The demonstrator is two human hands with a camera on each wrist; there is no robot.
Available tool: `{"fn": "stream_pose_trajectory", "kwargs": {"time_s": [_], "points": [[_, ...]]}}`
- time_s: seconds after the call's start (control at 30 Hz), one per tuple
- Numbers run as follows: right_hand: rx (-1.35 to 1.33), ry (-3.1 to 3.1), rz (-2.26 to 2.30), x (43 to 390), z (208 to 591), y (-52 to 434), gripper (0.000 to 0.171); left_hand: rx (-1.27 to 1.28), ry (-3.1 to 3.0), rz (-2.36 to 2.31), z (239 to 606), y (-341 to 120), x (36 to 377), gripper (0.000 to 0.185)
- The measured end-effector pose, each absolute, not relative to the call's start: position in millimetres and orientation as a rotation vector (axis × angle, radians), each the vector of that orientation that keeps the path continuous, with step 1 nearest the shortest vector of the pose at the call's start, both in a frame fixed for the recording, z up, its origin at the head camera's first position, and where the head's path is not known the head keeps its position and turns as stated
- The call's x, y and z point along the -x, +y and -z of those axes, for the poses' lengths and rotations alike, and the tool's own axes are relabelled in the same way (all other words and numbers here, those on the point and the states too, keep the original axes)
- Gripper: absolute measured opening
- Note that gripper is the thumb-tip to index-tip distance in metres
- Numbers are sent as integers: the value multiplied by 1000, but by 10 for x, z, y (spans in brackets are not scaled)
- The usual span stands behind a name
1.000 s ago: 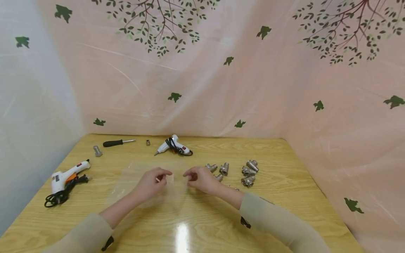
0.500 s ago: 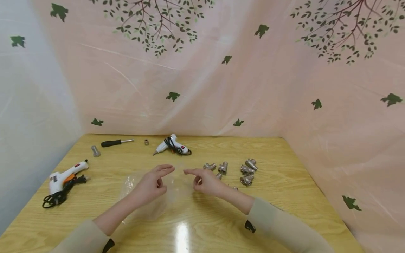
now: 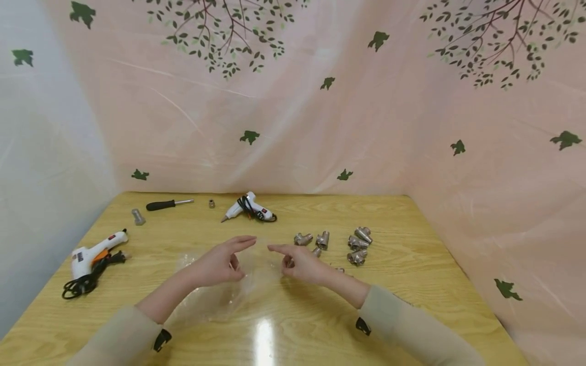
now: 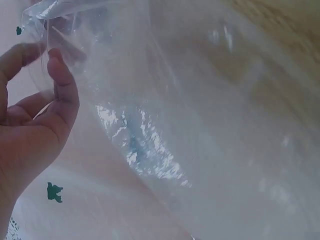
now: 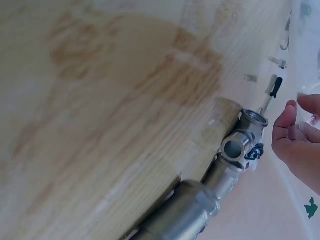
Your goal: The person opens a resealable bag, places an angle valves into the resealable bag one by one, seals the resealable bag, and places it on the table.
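Note:
Between my hands is a clear plastic bag (image 3: 212, 300), thin and crinkled, hanging low over the wooden table. My left hand (image 3: 218, 263) holds its mouth from the left, index finger stretched forward and thumb apart below it. In the left wrist view the film of the bag (image 4: 215, 135) spreads wide beside the fingertips (image 4: 61, 72). Facing it, my right hand (image 3: 305, 265) holds the right edge with its index finger pointing left and its other fingers curled toward the thumb. The see-through film makes the exact hold hard to see.
Several metal pipe fittings (image 3: 357, 243) lie right of my right hand, some close by its wrist. A white glue gun (image 3: 249, 207) lies at the back, another glue gun (image 3: 93, 256) at the left. A screwdriver (image 3: 167, 204), a bolt (image 3: 138, 217) and a small nut (image 3: 211, 204) lie back left.
Both index fingers have straightened and the thumbs have moved away from them. The bag has shifted with my hands, its lower part now hanging nearer the front of the table.

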State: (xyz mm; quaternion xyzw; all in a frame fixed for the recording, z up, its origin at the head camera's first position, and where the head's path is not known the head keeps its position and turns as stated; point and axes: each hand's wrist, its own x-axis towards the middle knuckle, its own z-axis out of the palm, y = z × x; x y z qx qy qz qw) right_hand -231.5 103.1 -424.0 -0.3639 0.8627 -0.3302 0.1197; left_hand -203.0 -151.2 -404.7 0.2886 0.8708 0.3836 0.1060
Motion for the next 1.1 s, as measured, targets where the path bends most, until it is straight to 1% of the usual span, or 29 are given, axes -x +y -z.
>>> {"fn": "stream_pose_trajectory", "kwargs": {"time_s": [0.1, 0.23, 0.43, 0.5, 0.6, 0.83, 0.93, 1.1], "points": [[1081, 2525, 975, 2333, 4236, 1055, 61, -871, 2511, -1125, 4048, -1487, 2054, 84], [1174, 2554, 965, 2361, 4220, 1151, 59, -879, 2485, -1135, 4053, -1450, 2052, 87], [1266, 2691, 750, 2455, 4213, 1360, 41, -850, 2488, -1165, 4078, -1443, 2054, 88], [1263, 2729, 634, 2491, 4211, 1422, 39, -843, 2483, -1178, 4094, -1448, 2066, 88], [1279, 2748, 464, 2545, 4220, 1494, 44, -834, 2487, -1197, 4116, -1446, 2087, 89], [1429, 2590, 184, 2657, 4234, 1531, 63, -729, 2479, -1262, 4145, -1418, 2114, 90], [1412, 2542, 123, 2682, 4229, 1525, 66, -662, 2455, -1292, 4151, -1400, 2115, 90], [1426, 2580, 102, 2714, 4253, 1510, 62, -614, 2444, -1321, 4166, -1392, 2122, 88]]}}
